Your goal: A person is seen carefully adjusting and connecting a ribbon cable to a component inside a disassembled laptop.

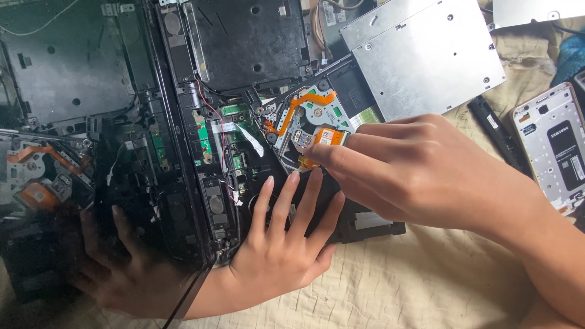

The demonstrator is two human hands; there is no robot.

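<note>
My right hand (420, 176) reaches in from the right, its fingertips pinched on a small orange flex cable piece (331, 136). That piece belongs to an opened optical drive mechanism (314, 113) with a silver plate and an orange ribbon. My left hand (283, 244) lies flat with fingers spread on the drive's black tray (365, 222), beside the opened laptop base (244, 42). On the left, a glossy dark laptop screen (67, 73) mirrors my left hand.
The drive's silver metal cover (426, 55) lies at the top right. An opened white phone back (554, 152) and a thin black bar (495, 131) rest at the right. A beige quilted cloth (396, 286) lies under everything.
</note>
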